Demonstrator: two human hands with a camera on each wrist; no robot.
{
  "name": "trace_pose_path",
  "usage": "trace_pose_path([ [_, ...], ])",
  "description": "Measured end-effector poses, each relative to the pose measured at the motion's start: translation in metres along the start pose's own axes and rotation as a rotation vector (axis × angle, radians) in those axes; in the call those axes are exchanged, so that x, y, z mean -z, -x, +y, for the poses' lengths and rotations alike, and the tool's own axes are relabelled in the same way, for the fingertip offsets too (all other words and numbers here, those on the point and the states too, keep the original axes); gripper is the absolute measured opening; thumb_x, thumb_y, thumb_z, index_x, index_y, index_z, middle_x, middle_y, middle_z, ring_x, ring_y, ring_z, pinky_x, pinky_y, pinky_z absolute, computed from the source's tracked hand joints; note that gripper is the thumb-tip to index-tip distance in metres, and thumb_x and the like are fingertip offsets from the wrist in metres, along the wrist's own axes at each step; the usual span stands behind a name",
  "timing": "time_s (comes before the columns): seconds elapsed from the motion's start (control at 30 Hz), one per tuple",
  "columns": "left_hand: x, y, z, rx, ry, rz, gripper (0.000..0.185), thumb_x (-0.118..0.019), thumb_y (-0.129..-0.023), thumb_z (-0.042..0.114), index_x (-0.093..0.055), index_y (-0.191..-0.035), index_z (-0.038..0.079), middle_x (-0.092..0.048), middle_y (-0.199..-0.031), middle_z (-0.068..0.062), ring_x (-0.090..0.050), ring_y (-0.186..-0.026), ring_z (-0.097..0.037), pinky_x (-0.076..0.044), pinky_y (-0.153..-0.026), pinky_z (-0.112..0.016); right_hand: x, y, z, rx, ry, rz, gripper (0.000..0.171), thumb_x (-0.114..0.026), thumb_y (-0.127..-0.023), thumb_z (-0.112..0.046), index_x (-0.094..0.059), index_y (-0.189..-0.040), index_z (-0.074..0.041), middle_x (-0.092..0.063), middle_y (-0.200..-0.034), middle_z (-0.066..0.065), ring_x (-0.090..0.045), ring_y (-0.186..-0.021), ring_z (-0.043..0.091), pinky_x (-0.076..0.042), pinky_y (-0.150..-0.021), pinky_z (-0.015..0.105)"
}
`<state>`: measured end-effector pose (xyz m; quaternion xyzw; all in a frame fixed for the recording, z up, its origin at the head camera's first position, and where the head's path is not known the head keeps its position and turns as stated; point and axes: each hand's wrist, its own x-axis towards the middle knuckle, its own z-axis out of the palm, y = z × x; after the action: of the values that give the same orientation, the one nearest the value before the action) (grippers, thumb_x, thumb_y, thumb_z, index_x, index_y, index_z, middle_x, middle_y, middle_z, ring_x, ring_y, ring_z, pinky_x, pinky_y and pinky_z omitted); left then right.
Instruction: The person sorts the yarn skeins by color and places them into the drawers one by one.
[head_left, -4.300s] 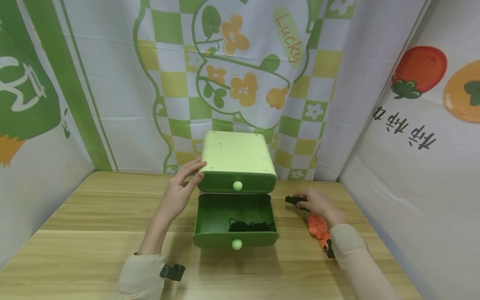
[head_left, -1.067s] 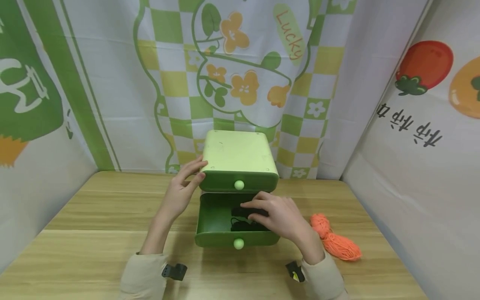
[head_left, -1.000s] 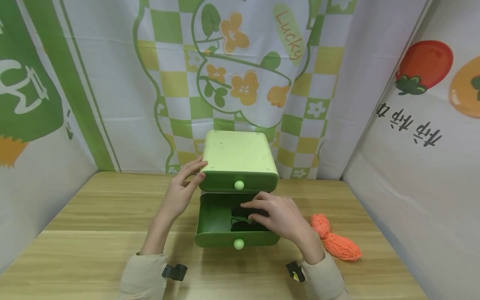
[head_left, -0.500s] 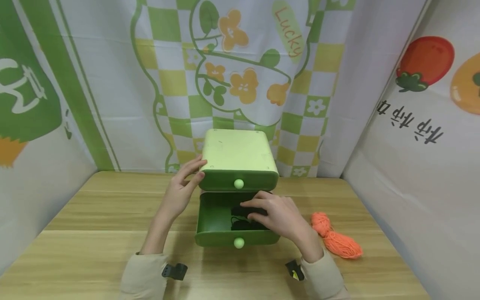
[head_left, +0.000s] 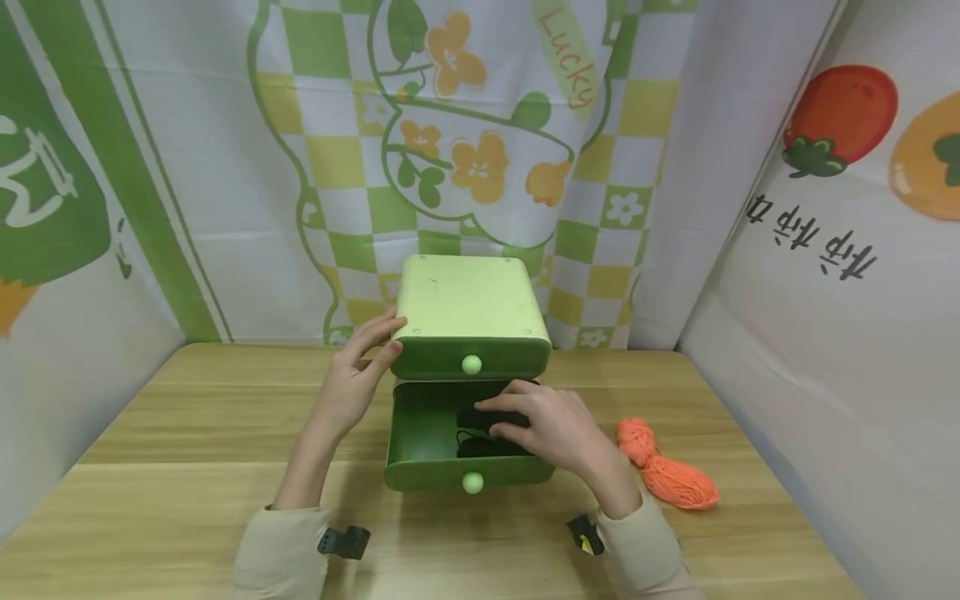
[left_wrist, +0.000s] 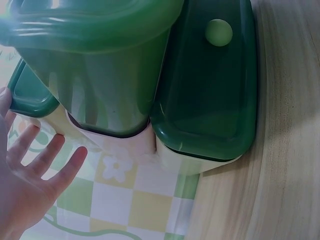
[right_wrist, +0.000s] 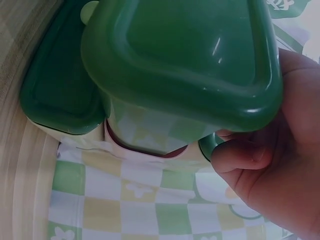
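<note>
A small light-green drawer cabinet (head_left: 472, 296) with dark-green fronts stands on the table. Its middle drawer (head_left: 423, 477) is pulled out. My left hand (head_left: 347, 390) rests its fingertips and thumb against the cabinet's upper left side and front corner; in the left wrist view the hand's fingers (left_wrist: 67, 170) are spread. Inside the drawer, toward its right side, my right hand (head_left: 561, 425) holds a black bundle (head_left: 470, 418) between thumb and fingers. Looped black cord (head_left: 480, 447) lies below it. The right wrist view hides the drawer's inside behind its front (right_wrist: 190, 60).
An orange skein of yarn (head_left: 675, 482) lies on the wooden table (head_left: 187, 467) to the right of the cabinet. A closed bottom drawer (left_wrist: 210, 90) sits under the pulled-out one. A patterned curtain (head_left: 330, 167) hangs close behind the cabinet.
Since the oldest frame, my right hand has carried the black bundle from the table at the right into the drawer. Over the last second both hands stay put; the view shifts slightly.
</note>
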<state>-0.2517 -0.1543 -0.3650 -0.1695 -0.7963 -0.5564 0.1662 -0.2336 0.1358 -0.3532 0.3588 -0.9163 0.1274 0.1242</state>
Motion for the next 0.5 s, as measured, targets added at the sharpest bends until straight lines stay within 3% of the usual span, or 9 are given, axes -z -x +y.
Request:
trace_pose_path([
  [0.2,0.001,0.004,0.018,0.008,-0.005,-0.009,0.041,-0.05,-0.106,0.024,-0.052,-0.144,0.011,-0.035,-0.161,-0.001,-0.04,-0.142,-0.023,-0.045,-0.095,-0.034,-0.001,0.0,-0.002,-0.01,-0.008,-0.007,0.032,-0.073,-0.09,-0.038,-0.071,-0.122,-0.037,-0.069,-0.11,-0.011,-0.06,-0.072,0.005,-0.036,-0.049,0.019],
  [0.5,0.001,0.004,0.02,0.008,0.015,-0.003,0.04,-0.051,-0.105,0.024,-0.052,-0.144,0.012,-0.035,-0.161,0.0,-0.038,-0.143,-0.024,-0.044,-0.097,-0.038,0.0,-0.001,-0.001,-0.005,-0.014,0.0,0.032,-0.074,-0.09,-0.036,-0.071,-0.121,-0.037,-0.069,-0.109,-0.011,-0.061,-0.073,0.006,-0.036,-0.049,0.019],
])
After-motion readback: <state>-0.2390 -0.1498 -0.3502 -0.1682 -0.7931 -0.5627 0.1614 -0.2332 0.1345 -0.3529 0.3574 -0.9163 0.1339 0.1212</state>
